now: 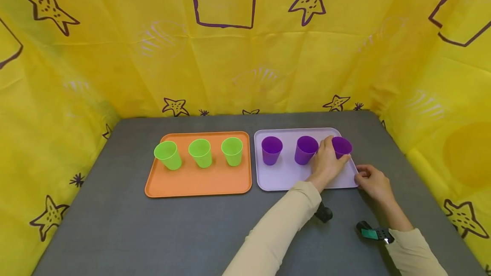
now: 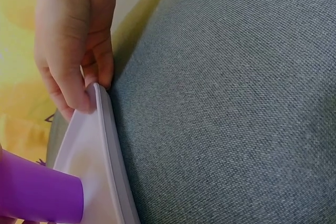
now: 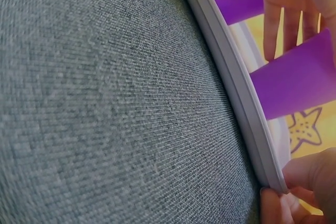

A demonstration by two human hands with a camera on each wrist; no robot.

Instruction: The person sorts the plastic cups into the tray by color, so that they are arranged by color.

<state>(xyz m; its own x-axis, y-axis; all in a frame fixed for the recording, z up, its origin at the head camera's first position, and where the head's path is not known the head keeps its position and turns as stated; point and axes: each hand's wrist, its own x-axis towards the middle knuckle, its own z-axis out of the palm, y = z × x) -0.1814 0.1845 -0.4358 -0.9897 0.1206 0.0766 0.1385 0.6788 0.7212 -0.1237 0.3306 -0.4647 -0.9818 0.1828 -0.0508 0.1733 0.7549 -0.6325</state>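
Observation:
Three purple cups stand in a row on a lilac tray: a left cup, a middle cup and a right cup. My left hand grips the right cup, its thumb on the near side and its fingers behind; part of that cup is hidden by the hand. At the tray's near right corner, my right hand pinches the rim between thumb and fingers. The right wrist view shows the thumb on top of the rim and fingertips below it.
To the left lies an orange tray holding three green cups: one left, one central, one right. Both trays rest on a dark grey tabletop. Yellow patterned cloth hangs behind and along both sides.

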